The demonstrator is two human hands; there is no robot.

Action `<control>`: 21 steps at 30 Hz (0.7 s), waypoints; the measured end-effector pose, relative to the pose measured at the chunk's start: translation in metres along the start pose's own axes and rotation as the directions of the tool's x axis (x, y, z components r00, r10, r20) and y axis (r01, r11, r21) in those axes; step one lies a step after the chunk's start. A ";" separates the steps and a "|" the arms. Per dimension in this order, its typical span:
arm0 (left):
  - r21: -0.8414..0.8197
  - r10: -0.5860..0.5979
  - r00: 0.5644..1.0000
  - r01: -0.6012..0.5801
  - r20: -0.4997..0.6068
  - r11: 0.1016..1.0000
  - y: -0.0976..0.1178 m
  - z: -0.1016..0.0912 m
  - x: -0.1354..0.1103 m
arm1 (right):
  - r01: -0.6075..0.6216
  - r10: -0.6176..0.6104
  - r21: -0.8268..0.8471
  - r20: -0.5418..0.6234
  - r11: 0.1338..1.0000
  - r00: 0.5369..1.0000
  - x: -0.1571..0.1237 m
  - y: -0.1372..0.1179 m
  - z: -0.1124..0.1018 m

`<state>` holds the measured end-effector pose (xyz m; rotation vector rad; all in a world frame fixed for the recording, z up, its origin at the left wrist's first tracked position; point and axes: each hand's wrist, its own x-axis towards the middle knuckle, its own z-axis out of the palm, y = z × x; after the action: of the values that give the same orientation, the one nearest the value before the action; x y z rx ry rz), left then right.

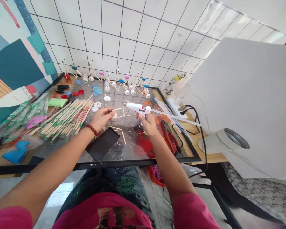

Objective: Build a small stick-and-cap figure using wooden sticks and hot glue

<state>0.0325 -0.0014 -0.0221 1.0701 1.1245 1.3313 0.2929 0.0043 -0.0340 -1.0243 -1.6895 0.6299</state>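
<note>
White glue gun [138, 108] in right hand [148, 124] | left hand [102, 117] pinches stick frame [120, 112]

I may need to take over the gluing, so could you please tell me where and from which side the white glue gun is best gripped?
Grip the glue gun by its downward handle, coming from below and the near side, as the right hand does. Its nozzle points left toward the stick frame in the left hand, and a glue stick juts out the back.

white glue gun [138, 108], red bead bracelet [92, 129]
</note>
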 end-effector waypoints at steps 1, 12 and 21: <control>0.000 0.001 1.000 -0.001 -0.005 1.000 0.000 0.000 0.000 | 0.000 0.000 0.000 -0.007 1.000 1.000 0.000 0.003 0.000; -0.019 0.005 1.000 -0.006 -0.023 1.000 -0.005 -0.001 0.003 | 0.024 -0.025 -0.045 -0.019 0.999 1.000 0.001 0.010 -0.001; -0.042 -0.005 1.000 0.004 -0.021 0.999 -0.003 0.000 0.002 | -0.002 0.001 -0.052 -0.016 0.999 1.000 0.000 0.009 -0.001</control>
<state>0.0333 0.0007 -0.0254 1.0249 1.1089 1.3598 0.2973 0.0093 -0.0408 -1.0650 -1.6986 0.5801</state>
